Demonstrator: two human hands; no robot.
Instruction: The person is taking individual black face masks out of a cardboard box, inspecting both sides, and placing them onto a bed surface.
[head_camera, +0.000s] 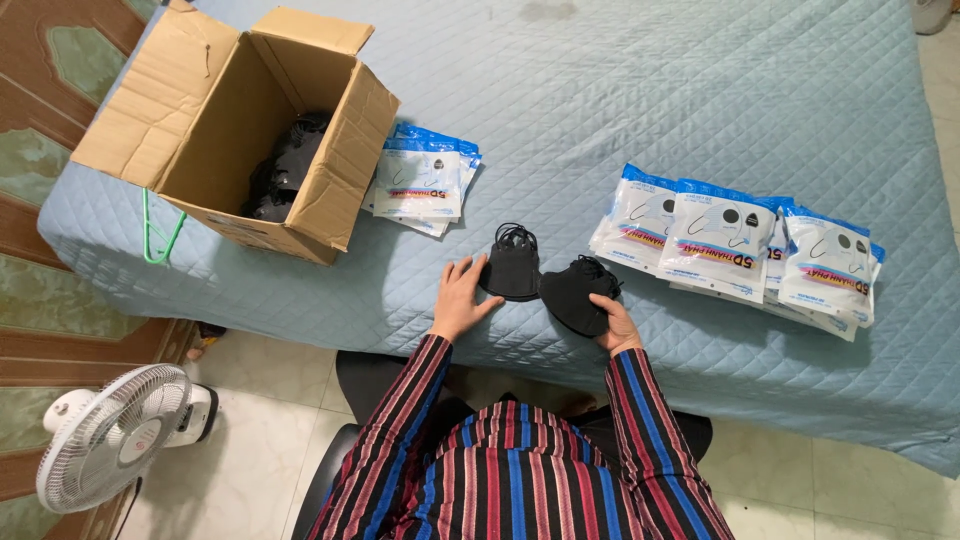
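Note:
Two stacks of black face masks lie near the front edge of a bed covered with a light blue quilt. My left hand rests flat with its fingers on the left black mask stack. My right hand holds the right black mask stack by its lower edge. An open cardboard box at the back left holds more black masks.
A small pile of white-and-blue mask packets lies beside the box. A larger spread of the same packets lies to the right. A green hanger hangs at the bed's left edge. A white fan stands on the floor.

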